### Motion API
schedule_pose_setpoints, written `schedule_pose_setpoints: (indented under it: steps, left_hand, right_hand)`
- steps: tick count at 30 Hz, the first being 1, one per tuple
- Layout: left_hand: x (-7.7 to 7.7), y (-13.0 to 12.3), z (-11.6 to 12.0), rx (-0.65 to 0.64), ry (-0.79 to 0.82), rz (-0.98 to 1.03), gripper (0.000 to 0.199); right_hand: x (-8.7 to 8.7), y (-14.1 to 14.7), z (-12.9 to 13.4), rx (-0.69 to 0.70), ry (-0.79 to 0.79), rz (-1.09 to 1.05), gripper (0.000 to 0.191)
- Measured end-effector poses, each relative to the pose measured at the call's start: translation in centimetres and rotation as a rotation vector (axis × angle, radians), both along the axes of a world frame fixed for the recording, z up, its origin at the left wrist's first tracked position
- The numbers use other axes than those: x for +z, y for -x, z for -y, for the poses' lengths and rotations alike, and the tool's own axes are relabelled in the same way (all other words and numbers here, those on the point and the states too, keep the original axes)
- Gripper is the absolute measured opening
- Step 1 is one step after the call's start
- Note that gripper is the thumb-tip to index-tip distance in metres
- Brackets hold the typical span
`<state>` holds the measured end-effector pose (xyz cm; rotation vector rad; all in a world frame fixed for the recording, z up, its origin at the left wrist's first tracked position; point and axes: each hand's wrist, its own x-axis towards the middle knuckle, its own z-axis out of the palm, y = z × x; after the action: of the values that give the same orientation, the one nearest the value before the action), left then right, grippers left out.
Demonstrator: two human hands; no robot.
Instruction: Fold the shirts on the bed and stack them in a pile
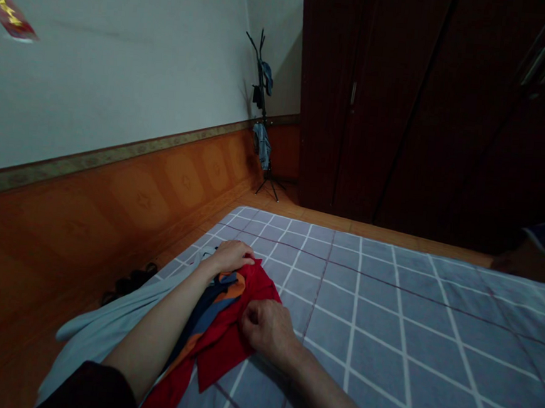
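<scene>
A red garment point(266, 283) with orange, blue and dark stripes lies bunched and partly folded near the left edge of a bed with a grey checked sheet point(377, 313). My left hand point(232, 257) rests on the garment's far end, its fingers bent over the red cloth; whether it grips the cloth is hard to tell. Nearer to me, my right hand point(269, 331) is curled with thumb and forefinger pinched on the red fabric. Pale light-blue cloth point(102, 329) lies under and beside my left forearm, hanging along the bed's left side.
Beyond the bed stands a dark wardrobe point(378, 112). A black coat stand point(263, 102) with clothes on it is in the corner. Orange tiles cover the lower wall at the left. Something dark point(132, 281) lies beside the bed. A box-like object point(532, 256) shows at the right edge.
</scene>
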<state>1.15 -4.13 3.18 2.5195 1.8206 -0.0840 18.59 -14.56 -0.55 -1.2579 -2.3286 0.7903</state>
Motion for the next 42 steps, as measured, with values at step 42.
schedule_pose_setpoints:
  steps: [42]
  left_hand:
    - [-1.2, 1.4, -1.0, 0.039, 0.136, 0.276, 0.019]
  right_hand:
    - [-0.3, 0.0, -0.1, -0.01, 0.049, -0.046, 0.022]
